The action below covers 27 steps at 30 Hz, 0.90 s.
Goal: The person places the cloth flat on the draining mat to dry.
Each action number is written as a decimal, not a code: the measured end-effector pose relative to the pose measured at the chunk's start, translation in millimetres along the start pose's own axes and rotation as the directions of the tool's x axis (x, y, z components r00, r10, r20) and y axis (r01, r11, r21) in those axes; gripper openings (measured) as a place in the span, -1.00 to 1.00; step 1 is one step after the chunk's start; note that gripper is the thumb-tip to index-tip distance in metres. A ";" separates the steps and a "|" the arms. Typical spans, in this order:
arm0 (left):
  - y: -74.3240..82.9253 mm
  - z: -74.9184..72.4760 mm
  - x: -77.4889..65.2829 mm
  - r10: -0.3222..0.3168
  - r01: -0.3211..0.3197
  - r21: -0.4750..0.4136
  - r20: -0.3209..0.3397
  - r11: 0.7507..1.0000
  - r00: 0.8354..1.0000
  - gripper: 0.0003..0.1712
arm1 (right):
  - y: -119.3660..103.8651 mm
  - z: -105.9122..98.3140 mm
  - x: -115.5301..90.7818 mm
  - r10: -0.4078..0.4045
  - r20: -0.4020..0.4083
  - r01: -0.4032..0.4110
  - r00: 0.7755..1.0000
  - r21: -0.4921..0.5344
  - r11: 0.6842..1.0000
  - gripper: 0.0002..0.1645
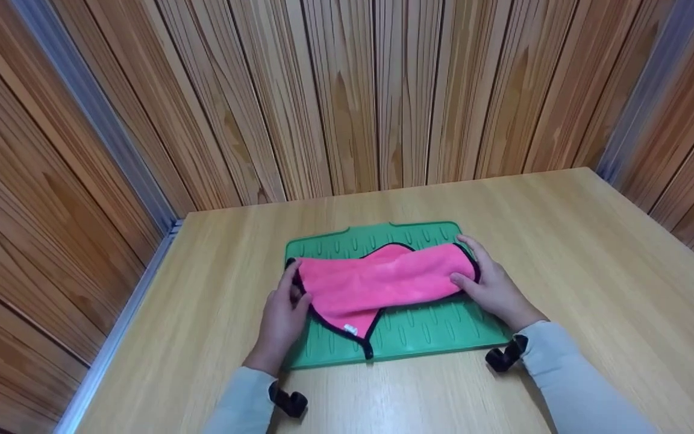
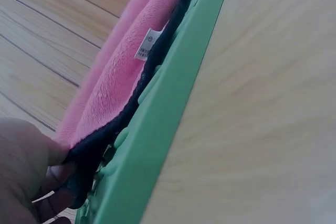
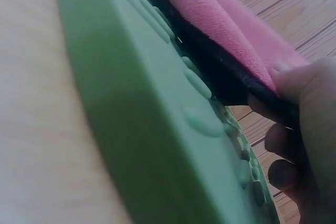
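A pink cloth (image 1: 383,280) with dark edging lies folded over a green ribbed mat (image 1: 437,328). Its left end is pinched by my left hand (image 1: 282,319), with thumb and fingers at the dark border; the left wrist view shows this hand (image 2: 26,171) gripping the cloth's corner. My right hand (image 1: 497,289) grips the right end, thumb on top and fingers behind. From the right wrist view, the cloth's edge (image 3: 210,51) is raised above the mat near that hand (image 3: 310,114). One corner with a white tag (image 1: 350,329) and a dark loop (image 1: 368,349) points toward the front.
The mat rests on a light wooden table (image 1: 202,301). Wood-plank walls (image 1: 347,96) stand behind the table and at both sides, with grey metal strips at the corners. A black band with a mount (image 1: 506,354) is on each wrist.
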State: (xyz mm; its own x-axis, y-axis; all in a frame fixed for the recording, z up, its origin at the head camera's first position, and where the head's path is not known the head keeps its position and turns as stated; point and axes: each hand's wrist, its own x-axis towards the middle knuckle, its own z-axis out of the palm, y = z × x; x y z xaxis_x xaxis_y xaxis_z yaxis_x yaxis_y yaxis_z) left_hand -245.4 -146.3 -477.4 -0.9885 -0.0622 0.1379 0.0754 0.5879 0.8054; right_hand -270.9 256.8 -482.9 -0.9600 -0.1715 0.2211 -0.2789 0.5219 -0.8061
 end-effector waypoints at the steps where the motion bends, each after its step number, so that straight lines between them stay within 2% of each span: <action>1: 0.9 0.6 -0.8 -0.005 0.005 0.011 0.016 1.000 1.000 -0.16 | 1.1 0.2 -0.1 0.001 0.007 -0.001 1.000 0.003 1.000 -0.04; 7: 10.9 5.7 -10.0 -0.089 0.072 0.121 0.144 0.990 0.986 -0.07 | 4.4 0.8 -2.1 0.008 0.047 -0.008 0.999 0.005 1.000 -0.01; 9: 14.7 7.6 -12.6 -0.109 0.086 0.138 0.166 0.987 0.980 -0.04 | 3.7 1.1 -2.1 -0.003 0.044 0.003 0.999 -0.008 1.000 -0.02; 11: 17.5 9.6 -14.2 -0.107 0.084 0.138 0.168 0.987 0.980 -0.03 | 1.8 1.3 -1.9 -0.011 0.038 0.011 0.999 -0.015 1.000 -0.05; 18: 17.1 12.3 -12.2 -0.036 0.021 0.091 0.166 0.996 0.986 -0.12 | -0.7 0.9 -1.5 -0.018 0.032 0.018 0.999 -0.016 1.000 -0.07; 24: 11.9 -0.8 -3.5 -0.061 0.061 0.007 0.127 0.998 0.990 -0.31 | -1.9 -0.5 -2.7 -0.015 -0.040 0.016 0.999 0.006 1.000 -0.16; 27: 10.7 -4.1 -1.0 -0.091 0.097 -0.041 0.118 0.994 0.989 -0.36 | -1.7 -0.3 -3.2 -0.031 -0.027 0.032 0.999 0.024 0.999 -0.16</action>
State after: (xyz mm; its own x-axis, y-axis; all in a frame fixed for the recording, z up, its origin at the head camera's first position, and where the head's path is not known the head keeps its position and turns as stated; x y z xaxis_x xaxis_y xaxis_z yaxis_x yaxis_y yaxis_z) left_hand -243.1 -143.3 -466.6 -0.9998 -0.0200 -0.0054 -0.0154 0.5456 0.8379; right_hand -267.3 256.6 -482.0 -0.9512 -0.1646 0.2611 -0.3086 0.4956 -0.8119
